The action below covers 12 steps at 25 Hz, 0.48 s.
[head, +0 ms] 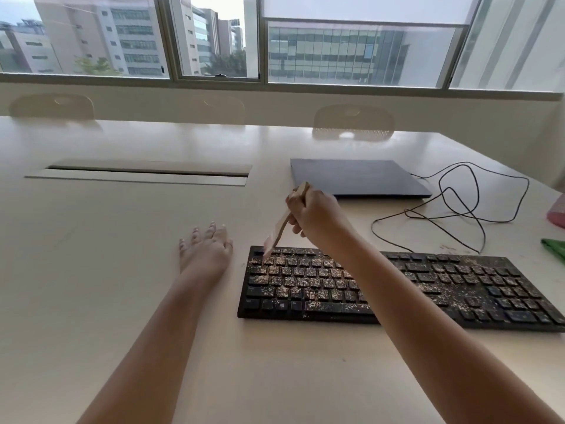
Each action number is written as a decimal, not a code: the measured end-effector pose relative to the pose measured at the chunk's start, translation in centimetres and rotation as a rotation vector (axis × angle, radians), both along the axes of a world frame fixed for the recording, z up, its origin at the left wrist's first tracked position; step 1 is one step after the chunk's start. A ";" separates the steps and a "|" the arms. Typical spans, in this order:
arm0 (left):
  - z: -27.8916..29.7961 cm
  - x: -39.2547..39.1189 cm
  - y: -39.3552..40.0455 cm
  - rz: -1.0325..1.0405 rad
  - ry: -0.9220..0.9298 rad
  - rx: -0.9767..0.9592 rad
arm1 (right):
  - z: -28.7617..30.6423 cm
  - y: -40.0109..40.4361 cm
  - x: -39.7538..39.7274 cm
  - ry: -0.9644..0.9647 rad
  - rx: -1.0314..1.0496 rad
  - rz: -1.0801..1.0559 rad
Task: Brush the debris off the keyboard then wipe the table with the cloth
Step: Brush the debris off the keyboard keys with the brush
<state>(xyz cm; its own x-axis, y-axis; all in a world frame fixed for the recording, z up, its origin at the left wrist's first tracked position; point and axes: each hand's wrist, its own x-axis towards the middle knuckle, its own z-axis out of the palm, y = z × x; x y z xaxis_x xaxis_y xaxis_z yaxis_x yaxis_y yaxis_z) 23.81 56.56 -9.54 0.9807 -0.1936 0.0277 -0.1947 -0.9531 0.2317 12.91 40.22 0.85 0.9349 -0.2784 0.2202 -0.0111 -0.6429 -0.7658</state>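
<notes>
Black keyboard (428,289) lying long axis left to right along the table (122,270), speckled with pale debris (305,280). Right hand (315,214) clenched round a wooden brush (282,224), handle tilted up and away, bristles down on the keyboard's far-left corner. Left hand (204,250) flat, fingers spread, resting on the table just beside the keyboard. Green cloth (555,247) at the right edge.

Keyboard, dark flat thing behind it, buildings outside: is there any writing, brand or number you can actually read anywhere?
Nothing can be read.
Keyboard: key legends show only as faint marks, too small, blurred and partly under debris.
Dark flat device behind it: no label or logo visible.
Brush in the right hand: no marking visible.
Buildings through the window: no legible signs.
</notes>
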 end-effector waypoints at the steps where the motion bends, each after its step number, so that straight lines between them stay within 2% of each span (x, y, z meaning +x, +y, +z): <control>1: 0.0 0.1 0.0 0.004 0.005 0.002 | 0.3 -0.4 0.0 -0.021 -0.018 -0.035; 5: 0.1 0.2 -0.3 0.000 0.014 0.013 | 0.4 0.7 -0.4 -0.010 0.100 0.075; 7: 0.2 0.2 -0.3 0.004 0.020 0.008 | -0.2 1.3 -0.4 0.028 0.087 0.119; 10: 0.1 0.0 -0.4 0.004 0.017 0.018 | 0.1 0.1 -0.1 -0.014 0.026 0.011; 12: 0.2 0.0 -0.5 0.000 0.013 0.008 | 0.3 -0.1 0.0 -0.017 0.122 0.030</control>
<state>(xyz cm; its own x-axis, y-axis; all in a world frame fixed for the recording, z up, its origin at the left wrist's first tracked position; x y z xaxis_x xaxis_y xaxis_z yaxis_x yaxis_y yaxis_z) 23.81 56.08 -9.31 0.9809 -0.1938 0.0138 -0.1919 -0.9549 0.2265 12.93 40.11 1.12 0.9396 -0.2758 0.2026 0.0208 -0.5450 -0.8382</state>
